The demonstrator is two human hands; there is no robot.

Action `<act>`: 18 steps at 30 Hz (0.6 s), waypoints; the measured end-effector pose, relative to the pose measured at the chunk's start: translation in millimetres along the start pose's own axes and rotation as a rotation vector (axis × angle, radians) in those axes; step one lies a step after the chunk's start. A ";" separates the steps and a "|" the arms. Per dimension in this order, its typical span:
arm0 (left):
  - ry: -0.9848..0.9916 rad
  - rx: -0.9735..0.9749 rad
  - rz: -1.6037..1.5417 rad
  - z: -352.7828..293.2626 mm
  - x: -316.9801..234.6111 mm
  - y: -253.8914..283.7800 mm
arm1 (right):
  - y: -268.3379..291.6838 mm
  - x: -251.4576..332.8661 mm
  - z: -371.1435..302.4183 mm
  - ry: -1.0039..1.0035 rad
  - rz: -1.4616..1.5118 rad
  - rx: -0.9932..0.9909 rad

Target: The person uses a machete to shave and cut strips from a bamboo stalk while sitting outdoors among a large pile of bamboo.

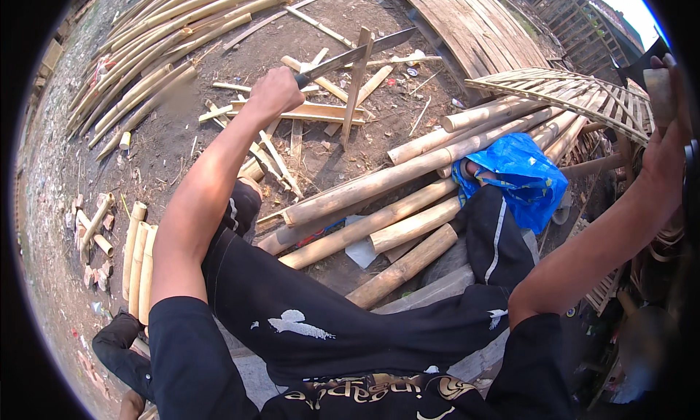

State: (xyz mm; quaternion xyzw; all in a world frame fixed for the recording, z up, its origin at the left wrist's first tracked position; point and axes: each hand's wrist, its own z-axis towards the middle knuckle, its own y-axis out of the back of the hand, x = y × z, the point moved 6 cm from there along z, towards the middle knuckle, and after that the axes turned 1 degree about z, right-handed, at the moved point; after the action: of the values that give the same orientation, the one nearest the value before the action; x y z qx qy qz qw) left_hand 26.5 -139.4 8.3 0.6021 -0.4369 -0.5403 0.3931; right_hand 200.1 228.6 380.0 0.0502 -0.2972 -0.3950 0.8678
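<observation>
Left hand (277,92): closed around the dark handle of a long-bladed knife (329,68), the arm stretched forward.
Long-bladed knife: held above the littered ground (397,137) at upper centre; its blade pointed right and away, crossing the line of an upright wooden slat (353,106). Contact between blade and slat could not be determined.
Right hand (679,117): raised at the far right edge, gripping a short, pale cylindrical piece (660,98); partly lost in the dark rim, so finger detail was not legible.
Split bamboo (310,112): a trough-shaped length lay near the slat, among scattered strips.
Bamboo poles (394,183): several thick lengths lay side by side before the legs, running toward upper right.
Blue plastic bag (529,183): found at the right foot, against the poles.
Lattice panel (539,82): arched, located over the poles' far ends.
Plank platform (474,26): stood beyond, at upper right.
Short bamboo lengths (138,263): three observed together, left of the left arm.
Pole bundle (157,44): long pieces lay at upper left.
Other person: a dark-clothed limb (120,351) was visible at lower left.
</observation>
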 end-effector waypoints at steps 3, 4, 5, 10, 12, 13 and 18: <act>0.038 0.056 0.053 -3.2 -1.7 8.2 | -95.7 -62.3 -108.7 -0.329 0.002 0.242; 0.048 0.061 0.074 -5.2 -0.7 12.3 | -133.5 -102.7 -165.0 -0.559 0.076 0.466; 0.044 0.069 0.098 -7.1 0.3 16.1 | -161.8 -122.4 -221.9 -0.711 -0.065 0.640; 0.025 -0.005 0.153 -14.9 15.7 39.6 | -178.8 -162.1 -388.9 -1.187 0.226 0.785; 0.011 0.040 0.184 -19.2 19.6 36.3 | -158.5 -152.9 -392.6 -1.340 0.302 0.780; 0.011 0.057 0.196 -21.2 19.5 33.4 | -151.4 -144.7 -379.8 -1.346 0.338 0.809; 0.015 0.096 0.206 -34.5 17.7 29.8 | -103.0 -103.5 -245.1 -1.116 0.479 0.649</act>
State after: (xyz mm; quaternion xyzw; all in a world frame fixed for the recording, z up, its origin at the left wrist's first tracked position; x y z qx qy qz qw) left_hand 58.3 -165.4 34.7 0.5762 -0.5188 -0.4711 0.4207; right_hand 215.8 196.1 97.0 0.0295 -0.8058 -0.0502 0.5893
